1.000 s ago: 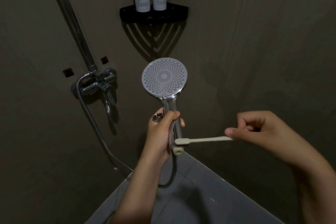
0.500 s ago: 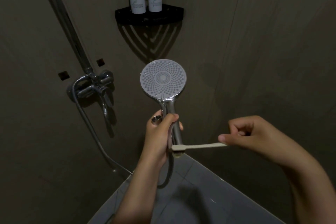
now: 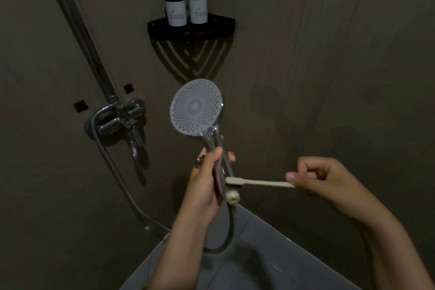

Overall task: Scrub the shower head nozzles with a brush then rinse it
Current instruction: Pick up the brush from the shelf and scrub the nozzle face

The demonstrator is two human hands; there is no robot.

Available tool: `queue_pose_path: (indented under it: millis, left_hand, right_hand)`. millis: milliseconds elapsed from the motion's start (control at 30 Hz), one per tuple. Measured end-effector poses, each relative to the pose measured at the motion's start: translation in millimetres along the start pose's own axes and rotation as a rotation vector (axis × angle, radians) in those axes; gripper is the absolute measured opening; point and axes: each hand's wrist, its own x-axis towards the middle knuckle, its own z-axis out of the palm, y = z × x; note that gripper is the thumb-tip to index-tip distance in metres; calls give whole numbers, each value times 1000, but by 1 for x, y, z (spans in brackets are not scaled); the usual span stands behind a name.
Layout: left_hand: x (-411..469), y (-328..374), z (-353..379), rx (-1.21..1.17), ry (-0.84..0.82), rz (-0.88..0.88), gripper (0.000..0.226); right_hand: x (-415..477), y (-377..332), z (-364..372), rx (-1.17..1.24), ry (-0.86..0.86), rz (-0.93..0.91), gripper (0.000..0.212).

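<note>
Dark shower walls surround us; mid-frame, our left hand (image 3: 207, 183) grips the shower head (image 3: 196, 107) by its handle, while our right hand's (image 3: 322, 179) curled fingers pinch the toothbrush (image 3: 256, 182) at right.

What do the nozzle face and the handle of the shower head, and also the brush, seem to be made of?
The nozzle face is matte pale grey with no glare, probably plastic or rubber. The handle looks chromed, with mirror-bright streaks: metal or plated plastic, I cannot tell. The brush seems smooth cream plastic; its bristles are too blurred to judge.
</note>
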Motion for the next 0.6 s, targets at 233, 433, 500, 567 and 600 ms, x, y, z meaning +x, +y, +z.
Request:
queue_pose_path:
  millis: [233,433,500,567,600]
  left_hand:
    - [5,0,1,-180,45,8,29]
    - [4,1,0,-265,-33,27,36]
    - [6,3,1,-291,-34,42,37]
    - [8,4,1,-295,-28,59,37]
    - [8,4,0,-294,-21,65,37]
  right_hand:
    - [3,5,6,44,15,9,37]
    - [4,12,0,54,9,39,40]
    - [2,14,-3,28,30,44,41]
    - [1,14,-5,8,59,36,44]
    - [0,14,-4,9,76,25,47]
